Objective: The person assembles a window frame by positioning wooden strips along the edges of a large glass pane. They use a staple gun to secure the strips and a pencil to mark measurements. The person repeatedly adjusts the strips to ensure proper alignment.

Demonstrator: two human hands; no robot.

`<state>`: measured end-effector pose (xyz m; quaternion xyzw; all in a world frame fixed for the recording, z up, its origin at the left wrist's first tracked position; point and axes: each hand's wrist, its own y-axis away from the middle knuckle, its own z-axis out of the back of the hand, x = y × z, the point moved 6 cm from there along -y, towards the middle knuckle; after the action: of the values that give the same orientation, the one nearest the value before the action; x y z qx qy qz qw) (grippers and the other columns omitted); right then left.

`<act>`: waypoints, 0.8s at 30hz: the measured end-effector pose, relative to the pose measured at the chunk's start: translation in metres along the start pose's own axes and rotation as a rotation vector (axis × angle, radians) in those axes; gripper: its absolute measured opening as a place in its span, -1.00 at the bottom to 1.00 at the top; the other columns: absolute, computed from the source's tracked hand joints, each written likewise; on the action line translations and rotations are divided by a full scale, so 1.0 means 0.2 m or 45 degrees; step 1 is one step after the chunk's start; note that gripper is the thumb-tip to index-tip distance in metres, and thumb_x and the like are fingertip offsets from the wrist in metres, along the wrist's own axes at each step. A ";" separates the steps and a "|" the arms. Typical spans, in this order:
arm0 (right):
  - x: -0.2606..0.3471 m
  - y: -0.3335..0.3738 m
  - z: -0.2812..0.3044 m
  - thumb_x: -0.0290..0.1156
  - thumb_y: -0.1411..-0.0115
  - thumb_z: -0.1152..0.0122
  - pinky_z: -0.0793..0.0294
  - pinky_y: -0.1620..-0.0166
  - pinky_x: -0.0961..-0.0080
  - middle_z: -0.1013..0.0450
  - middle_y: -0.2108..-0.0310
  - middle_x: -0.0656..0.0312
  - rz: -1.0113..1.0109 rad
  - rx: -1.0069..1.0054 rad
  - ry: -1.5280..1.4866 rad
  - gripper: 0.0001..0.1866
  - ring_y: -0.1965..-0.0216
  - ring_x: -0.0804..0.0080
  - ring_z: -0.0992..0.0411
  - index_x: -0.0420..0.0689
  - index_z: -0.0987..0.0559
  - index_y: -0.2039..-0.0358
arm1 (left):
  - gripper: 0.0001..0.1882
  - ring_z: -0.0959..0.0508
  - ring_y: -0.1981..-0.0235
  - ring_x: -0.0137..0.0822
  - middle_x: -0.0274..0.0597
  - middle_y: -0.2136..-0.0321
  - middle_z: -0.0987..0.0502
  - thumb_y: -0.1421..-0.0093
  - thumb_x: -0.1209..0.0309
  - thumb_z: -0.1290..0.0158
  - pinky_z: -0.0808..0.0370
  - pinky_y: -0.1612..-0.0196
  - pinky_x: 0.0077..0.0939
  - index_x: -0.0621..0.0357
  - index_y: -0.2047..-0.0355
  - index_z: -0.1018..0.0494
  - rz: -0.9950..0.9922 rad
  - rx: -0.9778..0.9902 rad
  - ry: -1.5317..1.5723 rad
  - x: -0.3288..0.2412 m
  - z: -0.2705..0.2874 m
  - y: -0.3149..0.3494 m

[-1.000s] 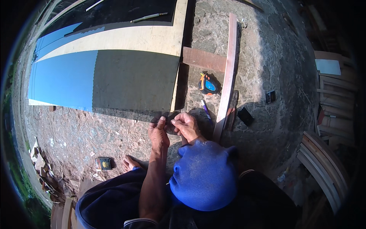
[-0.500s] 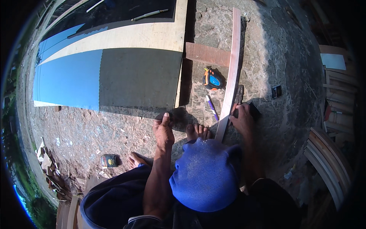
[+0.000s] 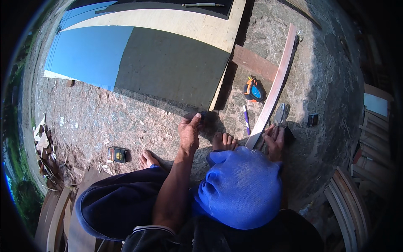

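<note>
Currently our right hand (image 3: 274,142) grips pliers (image 3: 280,112), not yet at the reflective sheet (image 3: 172,65); our left hand (image 3: 189,135) is pinched closed, contents unclear.

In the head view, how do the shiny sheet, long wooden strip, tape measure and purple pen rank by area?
Largest to smallest:
1. Shiny sheet
2. Long wooden strip
3. Tape measure
4. Purple pen

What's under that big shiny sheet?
A pale board peeks out along the upper and right edges of the shiny sheet. The sheet covers whatever lies beneath its middle, so I can't see what's there.
</note>
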<state>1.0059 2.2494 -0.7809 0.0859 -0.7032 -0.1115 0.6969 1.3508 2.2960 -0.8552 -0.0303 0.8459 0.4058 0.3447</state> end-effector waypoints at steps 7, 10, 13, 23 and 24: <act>-0.02 0.06 -0.49 -0.45 -0.22 -0.20 -0.48 0.11 0.32 -0.41 0.27 0.16 -0.446 0.695 0.236 -0.72 0.22 0.31 -0.45 -0.25 -0.41 0.09 | -0.86 -0.62 0.32 -0.39 -0.26 0.32 -0.65 -0.26 0.42 -0.26 -0.57 0.25 -0.44 0.13 0.22 -0.54 -0.029 0.019 -0.011 -0.01 -0.01 0.00; 0.01 0.00 -0.60 -0.35 -0.28 -0.17 -0.48 0.07 0.10 -0.45 0.24 -0.08 -0.267 0.891 0.730 -0.75 0.17 -0.07 -0.48 -0.27 -0.43 0.17 | -0.86 -0.62 0.32 -0.39 -0.26 0.32 -0.65 -0.27 0.41 -0.25 -0.57 0.25 -0.45 0.14 0.22 -0.54 -0.039 -0.001 -0.013 -0.01 -0.01 0.01; 0.11 -0.01 -0.66 -0.31 -0.30 -0.12 -0.49 0.04 -0.01 -0.49 0.25 -0.15 0.125 0.909 1.172 -0.75 0.16 -0.21 -0.49 -0.24 -0.46 0.14 | -0.85 -0.61 0.32 -0.38 -0.27 0.32 -0.63 -0.27 0.40 -0.26 -0.55 0.23 -0.42 0.09 0.22 -0.51 -0.015 -0.005 -0.043 -0.01 -0.01 0.01; 0.09 -0.07 -0.78 -0.36 -0.33 -0.07 -0.52 0.00 0.03 -0.56 0.13 -0.07 0.034 1.052 1.369 -0.54 0.06 -0.15 -0.53 -0.12 -0.42 -0.23 | -0.85 -0.59 0.30 -0.40 -0.29 0.32 -0.62 -0.27 0.39 -0.26 -0.55 0.19 -0.39 0.08 0.23 -0.51 -0.013 -0.001 -0.062 -0.02 -0.01 0.01; 0.08 -0.07 -0.79 -0.36 -0.33 -0.06 -0.52 -0.01 0.03 -0.55 0.10 -0.08 0.058 1.049 1.368 -0.53 0.05 -0.15 -0.52 -0.11 -0.42 -0.25 | -0.85 -0.60 0.31 -0.40 -0.28 0.32 -0.63 -0.27 0.38 -0.26 -0.55 0.21 -0.42 0.09 0.23 -0.52 -0.023 0.006 -0.054 -0.02 -0.01 0.01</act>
<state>1.1621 2.2255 -0.7689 0.3731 -0.2460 0.2385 0.8622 1.3517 2.2956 -0.8501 -0.0287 0.8390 0.4013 0.3663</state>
